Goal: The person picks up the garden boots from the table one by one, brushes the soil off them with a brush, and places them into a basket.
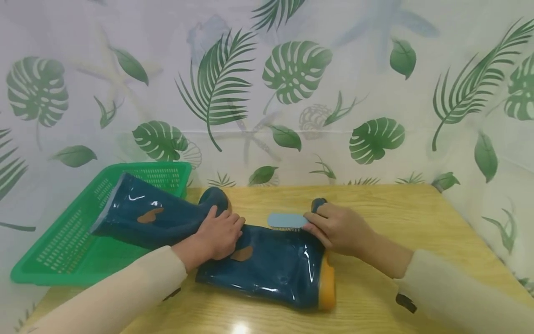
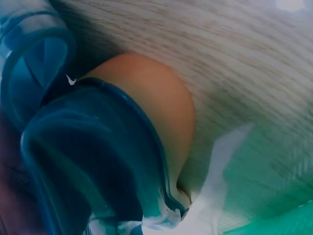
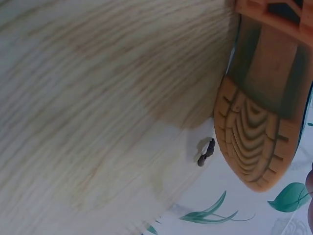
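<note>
A shiny dark-blue rain boot [image 1: 275, 273] with a brown patch lies on its side on the table, its orange sole [image 3: 257, 142] facing right. My left hand [image 1: 219, 234] grips it by the top of the shaft, with the thumb hidden. In my right hand [image 1: 340, 229] is a light-blue brush [image 1: 285, 220], bristles down along the upper edge of the boot near the ankle. A matching second boot [image 1: 167, 215] lies to the left, its shaft over the green basket and its toe [image 2: 146, 98] beside my left hand.
The green plastic basket [image 1: 31, 273] with slotted sides stands on the left of the wood-grain table [image 1: 375, 199]. A leaf-printed sheet [image 1: 317, 153] hangs behind the table and at its sides. A small dark bit [image 3: 205, 152] shows near the sole in the right wrist view.
</note>
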